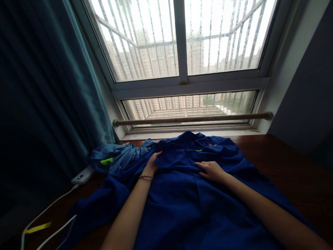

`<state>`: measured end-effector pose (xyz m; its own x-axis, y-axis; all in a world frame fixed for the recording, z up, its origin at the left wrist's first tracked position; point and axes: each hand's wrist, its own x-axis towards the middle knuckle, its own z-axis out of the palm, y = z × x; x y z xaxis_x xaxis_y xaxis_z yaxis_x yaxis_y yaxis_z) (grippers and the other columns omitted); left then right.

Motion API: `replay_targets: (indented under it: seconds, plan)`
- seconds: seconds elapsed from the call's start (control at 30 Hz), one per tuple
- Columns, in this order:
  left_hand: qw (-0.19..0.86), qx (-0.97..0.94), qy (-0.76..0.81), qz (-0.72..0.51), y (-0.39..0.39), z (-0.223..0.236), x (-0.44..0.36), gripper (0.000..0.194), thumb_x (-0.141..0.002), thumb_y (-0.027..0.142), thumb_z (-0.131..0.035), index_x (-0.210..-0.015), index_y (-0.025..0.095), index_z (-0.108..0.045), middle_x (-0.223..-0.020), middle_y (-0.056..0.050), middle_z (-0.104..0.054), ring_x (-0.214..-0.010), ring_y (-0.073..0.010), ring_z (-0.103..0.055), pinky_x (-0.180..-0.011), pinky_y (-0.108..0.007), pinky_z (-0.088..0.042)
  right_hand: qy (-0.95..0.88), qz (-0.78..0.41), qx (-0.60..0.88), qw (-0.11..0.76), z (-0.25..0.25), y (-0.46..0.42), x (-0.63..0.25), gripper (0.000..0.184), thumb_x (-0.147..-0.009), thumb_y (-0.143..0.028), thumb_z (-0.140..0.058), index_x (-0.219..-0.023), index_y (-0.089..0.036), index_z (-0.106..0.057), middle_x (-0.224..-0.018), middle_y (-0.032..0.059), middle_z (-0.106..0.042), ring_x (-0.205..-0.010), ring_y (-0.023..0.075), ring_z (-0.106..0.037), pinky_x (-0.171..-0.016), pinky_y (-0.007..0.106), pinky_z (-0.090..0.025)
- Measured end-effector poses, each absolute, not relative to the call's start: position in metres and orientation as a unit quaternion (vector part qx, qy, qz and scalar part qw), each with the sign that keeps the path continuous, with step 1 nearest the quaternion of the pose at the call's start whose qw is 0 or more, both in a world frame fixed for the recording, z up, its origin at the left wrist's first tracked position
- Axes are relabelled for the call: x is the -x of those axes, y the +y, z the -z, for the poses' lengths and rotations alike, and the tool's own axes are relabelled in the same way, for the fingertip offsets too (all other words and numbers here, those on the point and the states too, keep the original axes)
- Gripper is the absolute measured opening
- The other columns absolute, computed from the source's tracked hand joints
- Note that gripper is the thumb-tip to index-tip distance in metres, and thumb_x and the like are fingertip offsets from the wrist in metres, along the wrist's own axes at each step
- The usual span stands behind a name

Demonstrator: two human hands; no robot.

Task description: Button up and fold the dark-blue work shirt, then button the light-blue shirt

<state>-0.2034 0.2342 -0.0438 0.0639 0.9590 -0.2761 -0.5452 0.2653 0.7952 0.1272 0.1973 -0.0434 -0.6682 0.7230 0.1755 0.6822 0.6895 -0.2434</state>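
Note:
A dark blue work jacket (177,198) lies spread out, collar toward the window, with white lettering on the chest at the right. My left hand (153,162) is closed on a fold of the jacket's left front panel, thumb on top and the other fingers hidden by cloth. Over the middle of the chest, my right hand (212,170) has its fingers bent and closed at the front edge of the jacket. Its fingertips meet the fabric there. A small strip of bright green shows just beyond that hand.
A crumpled lighter blue garment (125,156) with a bright green patch lies at the left. Near it sits a white device (83,175) with a white cable (52,201). A blue curtain (78,86) hangs at left. Behind the wooden surface (262,149) runs a rail (192,119) before the window.

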Motion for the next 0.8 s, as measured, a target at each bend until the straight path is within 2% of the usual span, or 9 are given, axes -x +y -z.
replay_targets:
  seconds: [0.1, 0.2, 0.3, 0.43, 0.5, 0.6, 0.7, 0.8]
  plan:
    - [0.666, -0.261, 0.395, -0.576, 0.234, 0.035, 0.215, 0.035, -0.084, 0.025, -0.043, -0.115, 0.01, -0.051, -0.093, -0.01, -0.067, -0.087, -0.0211, -0.063, -0.085, -0.037, -0.048, -0.877, -0.152, 0.389, 0.238, 0.043, 0.212, -0.14, 0.042, -0.087, -0.045, -0.039, -0.122, -0.022, -0.048, -0.091, 0.0049, -0.062, -0.08, 0.0195, -0.058, -0.071, 0.029, -0.043]
    - [0.629, -0.249, 0.457, -0.577, 0.235, 0.037, 0.223, 0.038, -0.088, 0.03, -0.034, -0.114, 0.009, -0.051, -0.091, -0.012, -0.067, -0.086, -0.0212, -0.064, -0.083, -0.037, -0.049, -0.807, -0.077, 0.502, 0.301, 0.054, 0.236, -0.16, 0.042, -0.087, -0.044, -0.039, -0.12, -0.02, -0.05, -0.112, 0.0091, -0.056, -0.102, 0.0251, -0.048, -0.087, 0.037, -0.038]
    - [0.595, -0.244, 0.525, -0.558, 0.238, 0.048, 0.221, 0.039, -0.088, 0.032, -0.032, -0.111, 0.007, -0.052, -0.089, -0.014, -0.067, -0.082, -0.022, -0.065, -0.078, -0.037, -0.051, -0.731, 0.006, 0.65, 0.209, 0.072, 0.257, -0.182, 0.054, -0.081, -0.053, -0.044, -0.125, -0.022, -0.047, -0.13, 0.0083, -0.041, -0.116, 0.0355, -0.032, -0.094, 0.05, -0.027]
    - [0.528, -0.288, 0.604, -0.523, 0.24, 0.056, 0.214, 0.033, -0.084, 0.027, -0.041, -0.105, 0.005, -0.054, -0.081, -0.015, -0.066, -0.073, -0.0229, -0.065, -0.07, -0.037, -0.052, -0.679, -0.005, 0.724, 0.118, 0.086, 0.274, -0.212, 0.061, -0.079, -0.066, -0.03, -0.13, -0.033, -0.039, -0.139, -0.0014, -0.028, -0.12, 0.0408, -0.023, -0.094, 0.056, -0.019]
    - [0.469, -0.327, 0.652, -0.498, 0.238, 0.053, 0.212, 0.029, -0.079, 0.017, -0.048, -0.104, 0.005, -0.054, -0.079, -0.013, -0.066, -0.072, -0.0224, -0.065, -0.068, -0.035, -0.052, -0.667, -0.012, 0.737, 0.108, 0.087, 0.278, -0.226, 0.061, -0.08, -0.067, -0.025, -0.131, -0.035, -0.035, -0.141, -0.0035, -0.024, -0.121, 0.0406, -0.022, -0.094, 0.056, -0.02]
    - [0.344, -0.392, 0.724, -0.451, 0.233, 0.043, 0.214, 0.037, -0.068, 0.007, -0.056, -0.105, 0.008, -0.053, -0.082, -0.011, -0.066, -0.078, -0.0223, -0.064, -0.07, -0.031, -0.05, -0.648, -0.016, 0.753, 0.109, 0.089, 0.283, -0.243, 0.062, -0.081, -0.066, -0.021, -0.133, -0.035, -0.032, -0.142, -0.0018, -0.023, -0.121, 0.0392, -0.023, -0.094, 0.056, -0.022]
    - [0.204, -0.456, 0.781, -0.374, 0.229, 0.028, 0.22, 0.048, -0.061, 0.007, -0.062, -0.108, 0.012, -0.051, -0.09, -0.011, -0.065, -0.091, -0.0237, -0.06, -0.077, -0.029, -0.045, -0.635, 0.009, 0.763, 0.117, 0.092, 0.286, -0.249, 0.062, -0.082, -0.064, -0.022, -0.132, -0.031, -0.035, -0.14, 0.0014, -0.027, -0.121, 0.0384, -0.024, -0.094, 0.056, -0.021]
    - [0.104, -0.508, 0.813, -0.266, 0.224, 0.007, 0.237, 0.042, -0.058, 0.013, -0.067, -0.099, 0.014, -0.056, -0.087, -0.01, -0.065, -0.091, -0.0234, -0.059, -0.076, -0.027, -0.044, -0.64, 0.078, 0.752, 0.137, 0.096, 0.285, -0.245, 0.059, -0.084, -0.059, -0.027, -0.131, -0.024, -0.039, -0.139, 0.0057, -0.028, -0.123, 0.0365, -0.018, -0.098, 0.054, -0.016]
